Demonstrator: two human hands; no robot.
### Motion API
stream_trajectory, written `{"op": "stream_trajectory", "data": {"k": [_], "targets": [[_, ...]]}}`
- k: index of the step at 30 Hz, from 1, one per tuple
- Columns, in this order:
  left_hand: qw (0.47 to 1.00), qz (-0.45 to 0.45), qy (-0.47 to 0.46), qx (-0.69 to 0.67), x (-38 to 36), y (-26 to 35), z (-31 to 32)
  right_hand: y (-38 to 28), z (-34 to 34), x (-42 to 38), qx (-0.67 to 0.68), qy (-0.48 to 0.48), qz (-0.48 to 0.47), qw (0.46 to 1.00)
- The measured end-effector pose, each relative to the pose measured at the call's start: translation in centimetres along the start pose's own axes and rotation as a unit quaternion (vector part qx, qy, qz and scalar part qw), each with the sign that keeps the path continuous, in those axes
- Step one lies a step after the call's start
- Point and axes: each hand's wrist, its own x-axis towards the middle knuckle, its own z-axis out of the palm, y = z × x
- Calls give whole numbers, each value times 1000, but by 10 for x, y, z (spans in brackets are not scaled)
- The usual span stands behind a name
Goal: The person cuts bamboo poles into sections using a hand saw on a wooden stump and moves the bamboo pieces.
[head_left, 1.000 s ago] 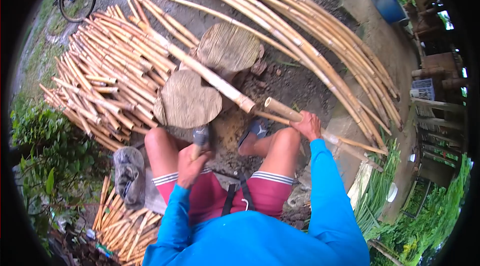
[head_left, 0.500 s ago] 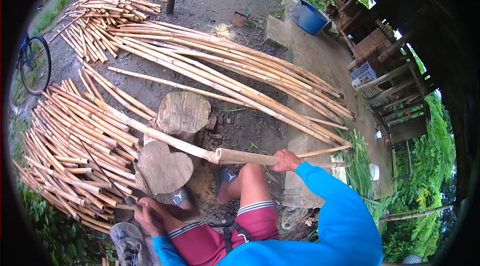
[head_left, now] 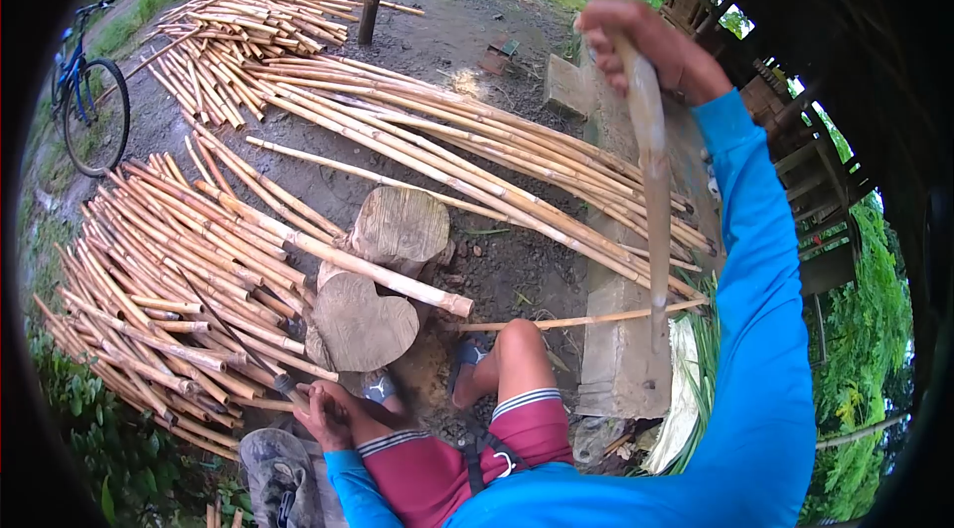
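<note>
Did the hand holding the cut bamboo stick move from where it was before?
Yes. The right hand went up with the bamboo piece. Earlier it held the piece low by the knee, near the wooden block; now it is raised far above the block.

right hand (head_left: 646, 51) up high at the upper right, arm raised, fist closed; left hand (head_left: 323, 419) low at bottom left, fingers curled shut.

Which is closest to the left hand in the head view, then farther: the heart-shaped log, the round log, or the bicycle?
From the left hand:
1. Heart-shaped log, just above it.
2. Round log, behind the first.
3. Bicycle, far off at the upper left.
</note>
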Motion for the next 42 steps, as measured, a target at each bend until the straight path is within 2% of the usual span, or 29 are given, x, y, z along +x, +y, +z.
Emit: {"op": "stream_trajectory", "data": {"k": [2, 6, 7, 8, 10, 12, 13, 14, 16, 18, 22, 24, 25, 26, 28, 30, 32, 33, 35, 36, 38, 39, 40, 41, 42], "targets": [[1000, 3, -9, -13, -5, 7, 7, -39, 1, 4, -20, 13, -69, 997], [999, 24, -26, -3, -1, 1, 2, -87, 23, 28, 56, -41, -33, 997], [999, 17, -15, 26, -5, 5, 6, -101, 42, 28, 44, -79, -13, 996], [998, 3, -43, 45, 1, -2, -4, -113, 64, 28, 33, -118, 6, 992], [993, 16, -63, 99, 0, -3, -3, -131, 119, 24, 8, -184, -68, 980], [961, 111, -88, 236, 17, -20, -12, -149, 177, 34, -4, -302, -107, 947], [973, 49, -105, 199, 11, -20, -7, -160, 207, 39, -6, -370, -110, 922], [975, -6, -111, 190, -4, -3, 12, -175, 227, 26, -92, -381, -117, 913], [991, -88, -103, -7, -13, -15, 35, -170, 284, 15, -13, -360, -179, 916], [980, -124, -155, -23, -26, -12, 55, -170, 338, 28, 16, -418, -220, 881], [915, -220, -262, -214, -27, -37, 78, -167, 412, 15, 20, -422, -172, 890], [902, -250, -217, -275, -38, -24, 100, -154, 453, 25, 76, -459, -163, 870], [900, -253, -199, -295, -40, -22, 106, -149, 461, 21, 108, -493, -191, 842], [902, -250, -196, -293, -41, -23, 108, -143, 464, 21, 52, -470, -195, 859], [891, -254, -220, -306, -43, -24, 109, -103, 510, 65, 62, -420, -486, 764], [884, -280, -207, -312, -43, -25, 113, -77, 530, 85, 59, -453, -403, 793], [875, -328, -167, -314, -44, -22, 123, -58, 533, 99, 163, -415, -437, 782], [876, -329, -168, -310, -45, -18, 133, -62, 524, 99, 165, -411, -437, 783], [891, -350, -71, -281, -50, -13, 151, -73, 496, 91, -25, -323, -257, 910], [889, -357, -65, -278, -47, -23, 149, -69, 492, 89, -121, -274, -153, 942], [873, -338, -167, -310, -33, -56, 139, -34, 486, 100, -72, -307, -263, 912], [862, -335, -209, -316, -26, -71, 133, -44, 437, 70, -106, -302, -228, 920], [834, -318, -288, -347, -23, -59, 130, -46, 419, 71, -246, -366, -195, 876], [839, -317, -271, -349, -18, -53, 127, -12, 407, 61, -193, -238, -283, 909], [844, -319, -251, -350, -14, -51, 122, 19, 381, 51, -165, -173, -341, 909]]}}
